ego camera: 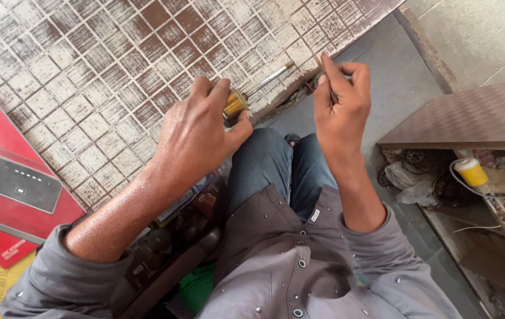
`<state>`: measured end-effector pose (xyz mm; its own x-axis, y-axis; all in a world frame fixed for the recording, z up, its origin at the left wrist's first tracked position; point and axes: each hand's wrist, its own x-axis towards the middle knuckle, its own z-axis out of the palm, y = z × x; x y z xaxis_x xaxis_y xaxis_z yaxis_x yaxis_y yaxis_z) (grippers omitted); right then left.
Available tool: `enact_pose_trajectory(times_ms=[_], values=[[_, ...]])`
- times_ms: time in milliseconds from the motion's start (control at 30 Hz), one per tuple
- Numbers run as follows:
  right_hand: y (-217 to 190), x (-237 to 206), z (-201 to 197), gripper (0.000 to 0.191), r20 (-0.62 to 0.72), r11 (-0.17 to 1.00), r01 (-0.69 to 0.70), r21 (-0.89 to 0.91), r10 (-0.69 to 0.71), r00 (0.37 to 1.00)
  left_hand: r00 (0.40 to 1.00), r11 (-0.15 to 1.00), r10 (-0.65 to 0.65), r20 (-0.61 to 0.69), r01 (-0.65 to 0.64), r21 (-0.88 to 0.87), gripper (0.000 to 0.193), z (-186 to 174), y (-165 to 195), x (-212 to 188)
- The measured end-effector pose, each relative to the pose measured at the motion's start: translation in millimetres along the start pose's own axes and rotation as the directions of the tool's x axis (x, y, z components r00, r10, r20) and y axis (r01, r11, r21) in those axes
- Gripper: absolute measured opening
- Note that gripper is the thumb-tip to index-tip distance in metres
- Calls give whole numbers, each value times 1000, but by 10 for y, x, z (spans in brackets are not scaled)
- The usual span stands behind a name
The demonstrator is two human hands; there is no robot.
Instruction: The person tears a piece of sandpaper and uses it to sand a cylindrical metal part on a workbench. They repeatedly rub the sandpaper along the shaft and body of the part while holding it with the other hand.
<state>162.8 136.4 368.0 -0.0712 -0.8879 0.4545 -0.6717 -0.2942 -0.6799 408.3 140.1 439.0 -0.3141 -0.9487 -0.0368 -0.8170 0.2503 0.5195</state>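
- the left hand is closed around a small amber, brass-coloured coil, thumb and fingers pinching it at the hand's 1 o'clock edge; only part of the coil shows past the fingers.
- the right hand is closed in a fine pinch on a thin wire or stick that juts out of the fingertips toward 11 o'clock; i cannot tell which of the two it is.
- the coil lies at 9 o'clock from the right hand, apart from it, with a gap over the knees; the left hand already has it, so the left is the nearer one.
- a white pen-like tool rests on the tiled tabletop, its long axis running from 8 o'clock to 2 o'clock, between the two hands and just beyond the coil.
- counted: one coil, one thin wire, one pen-like tool, two hands.
- a red box lies on the tabletop at 9 o'clock; a yellow-capped white bottle sits on the low shelf at 3 o'clock.
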Motion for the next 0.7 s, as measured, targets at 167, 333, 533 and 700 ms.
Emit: enact_pose_trajectory(times_ms=[167, 333, 533, 700], values=[[-147, 15, 181, 26, 97, 996, 71, -56, -66, 993, 1000, 995, -16, -3, 16, 95, 78, 53, 36, -33], [-324, 25, 186, 31, 199, 936, 262, -235, -218, 955, 1000, 995, 7, 4, -7, 96, 75, 63, 30, -54], [-352, 109, 107, 30, 209, 917, 285, -279, -232, 950, 982, 992, 115, -150, -122, -39, 66, 5, 7, -96], [-341, 30, 142, 8, 190, 966, 195, -170, -162, 968, 998, 995, -11, -63, 5, -100, 48, 22, 64, -110]])
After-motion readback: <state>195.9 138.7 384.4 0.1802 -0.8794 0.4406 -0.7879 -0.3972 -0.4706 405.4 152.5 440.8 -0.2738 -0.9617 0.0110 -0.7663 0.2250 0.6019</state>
